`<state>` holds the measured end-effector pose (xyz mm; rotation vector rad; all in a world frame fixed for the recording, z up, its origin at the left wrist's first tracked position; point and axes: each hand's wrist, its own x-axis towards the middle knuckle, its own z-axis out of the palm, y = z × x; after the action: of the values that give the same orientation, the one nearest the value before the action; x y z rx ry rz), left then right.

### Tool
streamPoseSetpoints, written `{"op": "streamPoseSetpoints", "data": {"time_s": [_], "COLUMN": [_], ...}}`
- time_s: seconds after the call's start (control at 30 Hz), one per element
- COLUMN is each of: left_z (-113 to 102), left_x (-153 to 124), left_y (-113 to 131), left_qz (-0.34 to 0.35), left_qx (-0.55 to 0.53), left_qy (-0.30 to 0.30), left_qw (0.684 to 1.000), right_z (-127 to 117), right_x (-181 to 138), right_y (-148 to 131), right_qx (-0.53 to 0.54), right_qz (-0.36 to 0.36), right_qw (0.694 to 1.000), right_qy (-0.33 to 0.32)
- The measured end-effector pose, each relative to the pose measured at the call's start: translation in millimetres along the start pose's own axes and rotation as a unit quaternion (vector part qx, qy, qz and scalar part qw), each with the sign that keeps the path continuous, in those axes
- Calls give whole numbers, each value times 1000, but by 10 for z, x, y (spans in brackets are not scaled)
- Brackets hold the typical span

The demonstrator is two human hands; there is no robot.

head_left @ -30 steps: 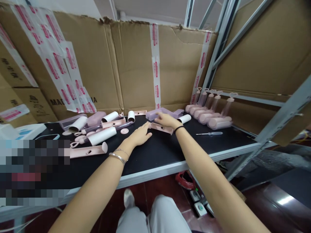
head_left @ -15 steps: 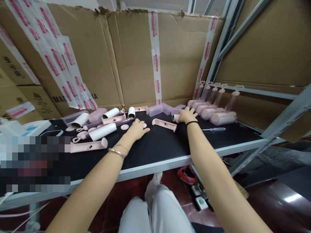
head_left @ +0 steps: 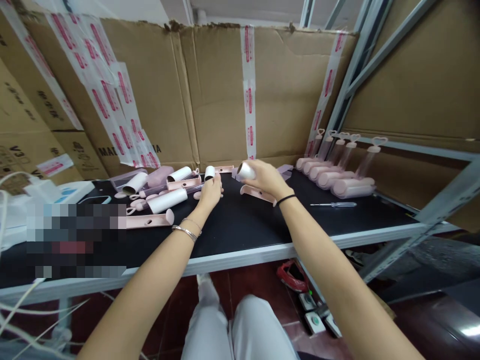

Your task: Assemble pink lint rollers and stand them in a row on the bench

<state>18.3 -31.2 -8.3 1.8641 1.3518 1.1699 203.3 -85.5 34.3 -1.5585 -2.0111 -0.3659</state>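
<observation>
My right hand point(head_left: 267, 178) is closed round a small white roll point(head_left: 246, 171) and holds it a little above the black table top point(head_left: 240, 227). Just below that hand lies a pink half-shell handle part point(head_left: 255, 193). My left hand point(head_left: 210, 192) rests with curled fingers on small pink round caps near the middle of the table; what the fingers hold, if anything, is hidden. To its left lie white rolls point(head_left: 167, 200), pink shells point(head_left: 149, 220) and heart-ended rods.
Several finished pink rollers point(head_left: 339, 180) with heart handles stand in a row at the back right. A screwdriver point(head_left: 330, 204) lies in front of them. Taped cardboard boxes point(head_left: 210, 95) wall the back. A metal rack post point(head_left: 431, 210) runs at the right. A blurred patch covers the left.
My right hand has picked up the white roll from the right of the pink shell and brought it leftward and up. My left hand edged farther back onto the small caps.
</observation>
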Motion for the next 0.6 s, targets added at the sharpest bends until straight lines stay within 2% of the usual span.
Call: {"op": "streamPoseSetpoints", "data": {"time_s": [0.03, 0.1, 0.23, 0.33, 0.43, 0.5, 0.6], "left_z": [7, 34, 103, 104, 54, 16, -30], "left_x": [13, 28, 27, 11, -8, -21, -44], "left_y": [5, 5, -20, -18, 9, 26, 41], "left_qz": [-9, -13, -19, 16, 57, 79, 81], "left_qx": [-73, -175, -231, -223, -168, -111, -42], "left_qy": [13, 7, -13, -27, -51, -36, 8], "left_qw": [997, 984, 973, 974, 983, 990, 996], "right_z": [38, 113, 221, 292, 337, 296, 99], "right_x": [12, 22, 9, 6, 11, 1, -44], "right_y": [-100, -272, -438, -478, -513, -511, -430], "right_qx": [4, -4, -18, -35, -43, -26, -15], "right_qz": [-40, -74, -75, -54, -28, -35, -46], "right_qw": [999, 996, 995, 997, 997, 997, 999], "right_qy": [-20, -45, -56, -52, -56, -58, -4]}}
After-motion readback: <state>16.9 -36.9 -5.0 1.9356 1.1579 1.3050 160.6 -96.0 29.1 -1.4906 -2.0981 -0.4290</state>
